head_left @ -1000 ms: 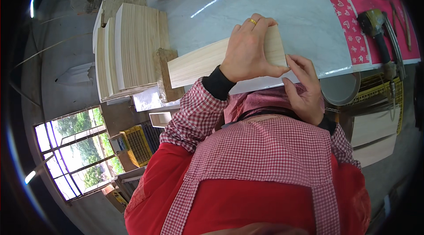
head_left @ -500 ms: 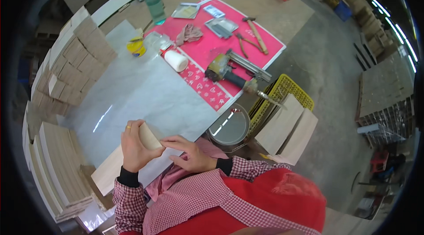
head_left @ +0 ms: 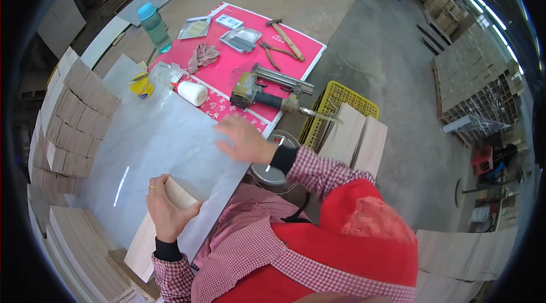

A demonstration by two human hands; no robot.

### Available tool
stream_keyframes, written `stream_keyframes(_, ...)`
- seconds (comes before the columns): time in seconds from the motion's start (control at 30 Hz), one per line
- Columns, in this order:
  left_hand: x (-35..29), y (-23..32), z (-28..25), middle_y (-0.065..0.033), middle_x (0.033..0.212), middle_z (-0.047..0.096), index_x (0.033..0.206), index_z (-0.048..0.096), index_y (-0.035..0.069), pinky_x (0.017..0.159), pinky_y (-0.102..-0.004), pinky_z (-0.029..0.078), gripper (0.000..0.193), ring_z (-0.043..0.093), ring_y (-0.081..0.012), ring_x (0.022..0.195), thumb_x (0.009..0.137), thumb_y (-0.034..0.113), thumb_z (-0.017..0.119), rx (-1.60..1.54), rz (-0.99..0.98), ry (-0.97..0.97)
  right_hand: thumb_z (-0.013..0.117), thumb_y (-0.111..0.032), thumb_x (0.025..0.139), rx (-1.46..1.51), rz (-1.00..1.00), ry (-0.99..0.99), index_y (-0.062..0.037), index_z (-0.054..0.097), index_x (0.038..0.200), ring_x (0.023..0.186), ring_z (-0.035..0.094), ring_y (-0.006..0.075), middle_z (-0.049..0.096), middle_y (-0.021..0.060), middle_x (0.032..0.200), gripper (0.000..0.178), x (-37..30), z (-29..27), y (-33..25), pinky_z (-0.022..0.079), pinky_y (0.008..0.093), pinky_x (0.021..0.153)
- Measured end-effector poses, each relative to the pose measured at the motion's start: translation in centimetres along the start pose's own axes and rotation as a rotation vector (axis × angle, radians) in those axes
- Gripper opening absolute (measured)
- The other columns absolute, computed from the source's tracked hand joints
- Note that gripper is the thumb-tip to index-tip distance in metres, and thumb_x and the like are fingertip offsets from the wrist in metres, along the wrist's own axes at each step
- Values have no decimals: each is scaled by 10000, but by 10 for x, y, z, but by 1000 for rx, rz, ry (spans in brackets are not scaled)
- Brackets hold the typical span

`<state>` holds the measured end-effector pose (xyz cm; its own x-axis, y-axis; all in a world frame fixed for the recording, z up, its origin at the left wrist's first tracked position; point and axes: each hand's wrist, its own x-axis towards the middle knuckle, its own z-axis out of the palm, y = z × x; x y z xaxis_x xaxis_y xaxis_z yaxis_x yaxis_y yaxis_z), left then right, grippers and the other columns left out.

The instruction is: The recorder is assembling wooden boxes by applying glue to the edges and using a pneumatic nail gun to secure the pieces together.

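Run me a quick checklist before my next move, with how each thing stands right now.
1. Left hand on the board: ok, fingers and thumb grip it near one end.
2. Right hand clear of the board: ok, it is apart from it, over the table, though blurred.
3. Nail gun wholly on the table: not ok, its rear end juts past the edge.
4. Nail gun loaded: cannot tell.
5. Hammer and pliers away from the board: ok, both lie on the pink sheet.
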<state>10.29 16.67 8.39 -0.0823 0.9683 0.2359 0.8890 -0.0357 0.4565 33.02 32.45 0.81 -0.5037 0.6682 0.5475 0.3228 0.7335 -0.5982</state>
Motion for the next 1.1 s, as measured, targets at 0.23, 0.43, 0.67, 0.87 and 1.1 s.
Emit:
stream_keyframes(0.23,2,-3,-7,-152,1045,570,1165,547,23,857,-430,439,815,560,-345,1002,500,349,886,15,-59,-24,624,-204,899,-465,71,5,28,666,1109,1022,597,410,647,246,1068,316,69,-63,89,444,490,939)
stream_keyframes(0.43,-2,-3,-20,-122,1105,567,1197,548,47,842,-399,410,827,561,-293,1000,529,410,871,52,-120,-91,631,-211,893,-585,83,-116,18,681,1066,1001,613,404,640,246,1075,292,148,-33,121,479,480,909)
stream_keyframes(0.67,-8,0,-18,-116,1108,565,1200,543,52,853,-398,406,826,561,-289,1008,541,435,860,6,-112,-76,661,-218,852,-902,90,-240,-16,706,998,976,648,401,661,202,999,253,196,39,176,536,473,851)
stream_keyframes(0.87,-9,4,-15,-114,1104,564,1185,544,45,853,-391,413,809,564,-287,1019,547,439,849,-17,-129,-80,601,-291,886,-1018,208,-390,-60,738,938,916,698,383,719,196,992,273,212,42,223,563,502,789)
stream_keyframes(1.1,-7,-10,-10,-106,1093,568,1162,554,37,835,-382,429,794,572,-276,1006,534,433,837,-11,-86,22,622,-434,943,-511,116,-258,27,634,1211,943,649,401,675,260,1033,533,139,-57,138,498,443,818)
